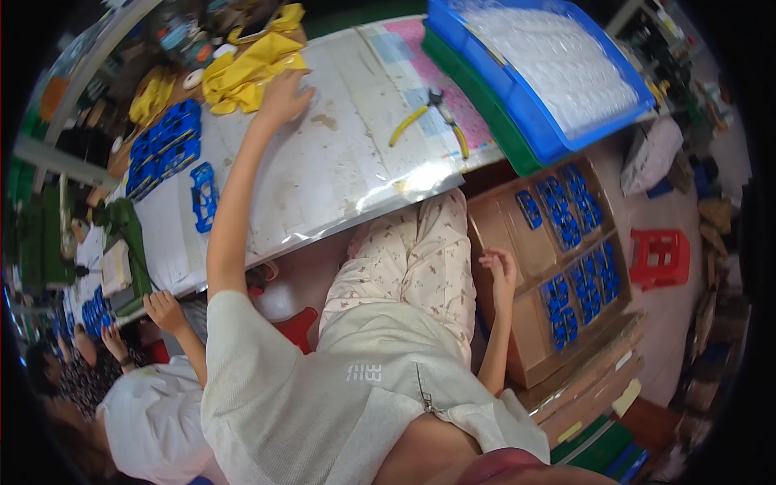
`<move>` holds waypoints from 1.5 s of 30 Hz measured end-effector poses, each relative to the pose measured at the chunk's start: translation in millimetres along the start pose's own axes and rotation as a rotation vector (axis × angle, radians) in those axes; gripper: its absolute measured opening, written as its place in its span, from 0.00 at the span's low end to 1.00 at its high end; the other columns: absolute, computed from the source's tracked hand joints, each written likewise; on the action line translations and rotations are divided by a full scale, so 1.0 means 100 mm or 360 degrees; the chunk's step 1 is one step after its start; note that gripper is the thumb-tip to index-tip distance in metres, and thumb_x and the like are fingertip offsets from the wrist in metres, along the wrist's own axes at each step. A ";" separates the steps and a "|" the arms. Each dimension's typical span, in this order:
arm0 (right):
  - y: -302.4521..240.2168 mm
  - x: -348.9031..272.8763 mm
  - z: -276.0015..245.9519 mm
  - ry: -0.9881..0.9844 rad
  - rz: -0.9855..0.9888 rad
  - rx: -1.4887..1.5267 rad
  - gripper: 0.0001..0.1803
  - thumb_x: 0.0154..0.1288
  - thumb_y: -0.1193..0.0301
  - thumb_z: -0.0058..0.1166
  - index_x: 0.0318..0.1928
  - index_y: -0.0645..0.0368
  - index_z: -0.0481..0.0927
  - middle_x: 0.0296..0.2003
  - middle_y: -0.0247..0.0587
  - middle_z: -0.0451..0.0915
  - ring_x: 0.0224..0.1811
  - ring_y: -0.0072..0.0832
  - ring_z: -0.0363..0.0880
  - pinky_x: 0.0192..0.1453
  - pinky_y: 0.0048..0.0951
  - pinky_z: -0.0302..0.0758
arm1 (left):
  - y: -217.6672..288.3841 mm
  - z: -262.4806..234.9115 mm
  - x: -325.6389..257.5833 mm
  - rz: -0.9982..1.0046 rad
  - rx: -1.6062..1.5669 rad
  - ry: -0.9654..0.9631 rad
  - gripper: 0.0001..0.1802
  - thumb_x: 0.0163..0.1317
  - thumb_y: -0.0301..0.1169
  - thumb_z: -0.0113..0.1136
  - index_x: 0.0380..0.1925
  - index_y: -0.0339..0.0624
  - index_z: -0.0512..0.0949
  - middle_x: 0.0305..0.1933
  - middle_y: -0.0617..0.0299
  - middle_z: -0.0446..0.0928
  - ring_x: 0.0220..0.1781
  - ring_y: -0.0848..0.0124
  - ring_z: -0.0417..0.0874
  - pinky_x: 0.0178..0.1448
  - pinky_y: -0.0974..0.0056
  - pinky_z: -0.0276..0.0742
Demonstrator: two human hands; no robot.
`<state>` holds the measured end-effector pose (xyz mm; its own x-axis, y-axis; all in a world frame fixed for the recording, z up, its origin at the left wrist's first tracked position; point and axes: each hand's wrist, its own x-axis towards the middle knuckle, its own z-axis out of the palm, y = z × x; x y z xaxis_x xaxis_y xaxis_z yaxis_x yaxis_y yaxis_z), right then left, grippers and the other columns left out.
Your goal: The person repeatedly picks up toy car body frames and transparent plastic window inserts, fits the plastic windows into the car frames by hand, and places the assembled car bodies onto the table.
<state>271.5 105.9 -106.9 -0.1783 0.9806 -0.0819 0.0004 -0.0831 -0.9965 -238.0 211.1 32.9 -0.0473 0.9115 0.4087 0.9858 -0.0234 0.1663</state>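
My left hand [284, 100] reaches across the white-topped table [339, 121], its fingers apart and holding nothing that I can see. It lies at the right edge of a crumpled yellow cloth-like bundle [242, 77]; whether the fingertips touch it I cannot tell. Left of that forearm a single blue plastic part [204, 196] rests on the tabletop, near a group of similar blue parts [166, 149]. Beside my right thigh, my right hand [500, 265] hangs with loosely bent, parted fingers and nothing in it, next to a divided cardboard box [529, 246] holding rows of blue parts [559, 212].
Yellow-handled cutting pliers [436, 98] lie on the table. A blue tray [517, 99] of clear plastic pieces sits on a green tray [487, 113] at the right. A red plastic stool [638, 257] stands beyond the box. At left sits a co-worker in a white top [162, 416].
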 end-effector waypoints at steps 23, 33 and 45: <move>1.79 2.27 -1.40 0.0552 0.0746 0.0056 0.27 0.51 0.74 0.51 0.52 0.59 0.59 0.18 0.34 0.67 0.16 0.22 0.66 0.19 0.22 0.65 | 1.25 -0.42 -1.36 0.0215 -0.0243 -0.0238 0.09 0.43 0.17 0.48 0.27 0.40 0.70 0.59 0.55 0.65 0.64 0.54 0.60 0.65 0.50 0.53; 1.61 1.90 -1.73 0.0619 0.0321 0.0554 0.29 0.62 0.49 0.42 0.50 0.63 0.64 0.41 0.53 0.74 0.39 0.42 0.78 0.44 0.35 0.77 | 1.44 -0.27 -1.48 -0.0060 -0.0405 0.0093 0.14 0.42 0.17 0.48 0.33 0.38 0.72 0.49 0.54 0.70 0.53 0.55 0.68 0.55 0.57 0.61; 0.19 0.59 -0.56 0.0569 0.0054 0.1068 0.19 0.61 0.50 0.41 0.30 0.53 0.70 0.31 0.45 0.73 0.33 0.36 0.72 0.36 0.32 0.69 | 1.73 0.03 -1.70 0.0305 -0.0503 0.0032 0.17 0.46 0.23 0.56 0.40 0.35 0.73 0.46 0.54 0.72 0.49 0.58 0.73 0.50 0.58 0.69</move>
<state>316.0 172.0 -131.9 0.1410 0.9639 -0.2260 -0.6185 -0.0925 -0.7803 -58.6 53.7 -10.2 0.1270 0.8702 0.4761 0.8788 -0.3213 0.3529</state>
